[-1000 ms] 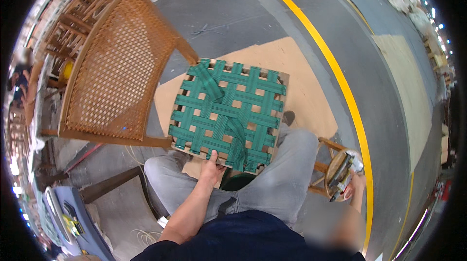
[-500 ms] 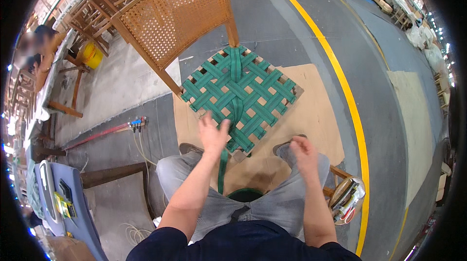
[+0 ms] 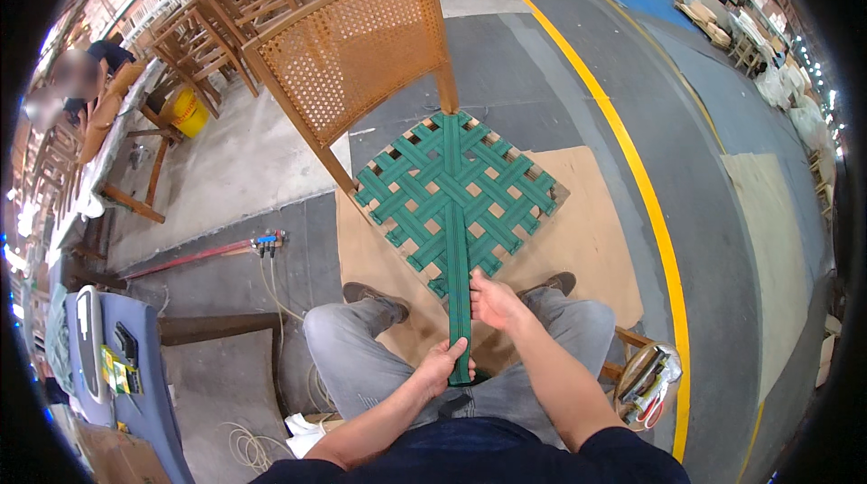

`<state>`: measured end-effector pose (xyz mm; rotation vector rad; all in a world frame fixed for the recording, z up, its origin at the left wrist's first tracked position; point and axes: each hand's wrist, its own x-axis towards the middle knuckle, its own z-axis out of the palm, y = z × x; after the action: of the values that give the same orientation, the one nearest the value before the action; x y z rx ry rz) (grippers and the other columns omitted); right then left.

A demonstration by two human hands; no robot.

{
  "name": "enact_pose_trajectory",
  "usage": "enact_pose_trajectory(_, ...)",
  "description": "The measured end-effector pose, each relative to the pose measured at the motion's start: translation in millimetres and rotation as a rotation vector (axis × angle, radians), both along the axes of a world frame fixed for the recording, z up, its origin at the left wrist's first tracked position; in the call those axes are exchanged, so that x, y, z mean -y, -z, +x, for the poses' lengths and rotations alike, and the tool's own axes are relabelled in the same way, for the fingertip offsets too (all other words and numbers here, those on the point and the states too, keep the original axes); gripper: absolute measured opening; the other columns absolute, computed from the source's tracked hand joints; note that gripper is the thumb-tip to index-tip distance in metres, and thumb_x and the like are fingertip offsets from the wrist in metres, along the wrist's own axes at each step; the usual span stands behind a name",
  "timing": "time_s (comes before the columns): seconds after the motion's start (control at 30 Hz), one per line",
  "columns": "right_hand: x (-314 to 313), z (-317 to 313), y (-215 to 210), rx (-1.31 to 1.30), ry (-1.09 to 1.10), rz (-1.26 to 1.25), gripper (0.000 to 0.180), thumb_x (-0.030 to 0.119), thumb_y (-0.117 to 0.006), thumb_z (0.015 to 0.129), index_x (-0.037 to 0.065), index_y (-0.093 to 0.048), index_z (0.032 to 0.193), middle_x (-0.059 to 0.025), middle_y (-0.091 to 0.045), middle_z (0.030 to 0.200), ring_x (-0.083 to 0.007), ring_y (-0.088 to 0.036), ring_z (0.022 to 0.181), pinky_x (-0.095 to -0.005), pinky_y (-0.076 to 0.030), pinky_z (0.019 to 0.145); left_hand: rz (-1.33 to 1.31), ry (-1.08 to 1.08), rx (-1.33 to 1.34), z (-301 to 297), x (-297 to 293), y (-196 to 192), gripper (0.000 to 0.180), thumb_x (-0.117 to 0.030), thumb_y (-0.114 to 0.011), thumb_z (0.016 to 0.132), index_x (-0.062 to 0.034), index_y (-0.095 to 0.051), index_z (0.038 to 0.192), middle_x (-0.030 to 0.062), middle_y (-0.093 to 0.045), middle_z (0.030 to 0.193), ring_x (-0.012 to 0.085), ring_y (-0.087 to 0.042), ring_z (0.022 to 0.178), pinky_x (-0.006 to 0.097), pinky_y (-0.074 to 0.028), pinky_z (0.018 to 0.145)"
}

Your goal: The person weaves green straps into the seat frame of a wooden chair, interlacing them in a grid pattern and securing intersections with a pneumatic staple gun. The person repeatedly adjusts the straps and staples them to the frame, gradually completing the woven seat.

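A wooden chair with a cane back (image 3: 357, 60) stands before me, its seat (image 3: 456, 190) woven from green webbing straps. One long green strap (image 3: 457, 249) runs from the seat's far corner across the weave toward my lap. My left hand (image 3: 442, 365) is closed around the strap's near end, above my knees. My right hand (image 3: 492, 302) grips the same strap a little farther up, just off the seat's near corner. The strap looks pulled straight between the seat and my hands.
The chair stands on a sheet of cardboard (image 3: 587, 240) on the grey floor, beside a yellow floor line (image 3: 650, 204). A stapler-like tool (image 3: 652, 377) lies on a stool at my right. More wooden chairs (image 3: 194, 32) and a seated person (image 3: 77, 87) are at the far left.
The chair seat now sits farther from me with its corner toward my lap. Both hands, apart and free half a second ago, have closed on the long green strap and drawn it toward me.
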<state>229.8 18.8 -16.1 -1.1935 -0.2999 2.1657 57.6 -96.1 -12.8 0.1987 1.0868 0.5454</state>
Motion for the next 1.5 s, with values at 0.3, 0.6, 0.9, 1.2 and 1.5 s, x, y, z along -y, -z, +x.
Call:
enact_pose_trajectory(0.3,-39.6,-19.3,25.4,0.339,0.162,0.044,0.028,0.033,-0.048,0.115,0.009,-0.057,0.103,0.0032,-0.047,0.069,-0.0073,-0.032,0.048,-0.0291,-0.026,0.043,-0.079,-0.154,-0.463,-14.5,-96.8,28.9,0.069,-0.064,-0.059,0.103,-0.0084,-0.056,0.143,0.0144,-0.068,0.134,0.0356,-0.067,0.112,0.056,-0.055,0.099)
enact_pose_trajectory(0.6,-64.7,-26.5,20.1,0.451,0.102,0.097,0.03,0.037,-0.06,0.11,0.008,-0.068,0.102,0.0039,-0.043,0.061,-0.0097,-0.031,0.044,-0.0315,-0.022,0.038,0.063,-0.54,0.083,33.6,-130.7,67.9,0.059,-0.057,-0.045,0.112,-0.01,-0.056,0.145,0.0095,-0.065,0.138,0.0268,-0.065,0.119,0.047,-0.055,0.101)
enact_pose_trajectory(0.9,-94.3,11.1,17.9,0.622,0.116,0.113,0.031,0.035,-0.054,0.113,0.01,-0.057,0.094,0.0024,-0.047,0.064,-0.0113,-0.038,0.051,-0.0319,-0.03,0.045,0.101,-0.59,-0.239,58.8,-203.6,45.7,0.085,-0.07,-0.057,0.101,-0.0029,-0.048,0.153,0.0165,-0.063,0.143,0.0322,-0.065,0.122,0.047,-0.053,0.103)
enact_pose_trajectory(1.2,53.5,5.8,14.3,0.696,0.051,0.279,0.04,0.035,-0.05,0.114,0.008,-0.056,0.085,0.0018,-0.049,0.068,-0.0108,-0.042,0.059,-0.0298,-0.035,0.056,-0.02,-0.775,-0.654,50.6,-234.9,69.5,0.091,-0.062,-0.066,0.097,0.0078,-0.045,0.151,0.0242,-0.061,0.144,0.0376,-0.064,0.125,0.048,-0.054,0.104)
enact_pose_trajectory(1.5,88.1,5.0,-0.8,0.623,0.082,0.13,0.043,0.036,-0.05,0.114,0.008,-0.055,0.083,0.0006,-0.049,0.069,-0.011,-0.045,0.062,-0.0329,-0.038,0.058,-0.109,-0.718,-0.698,62.2,-237.5,52.3,0.087,-0.064,-0.064,0.098,0.0038,-0.048,0.15,0.0205,-0.064,0.135,0.0354,-0.067,0.112,0.049,-0.06,0.082)
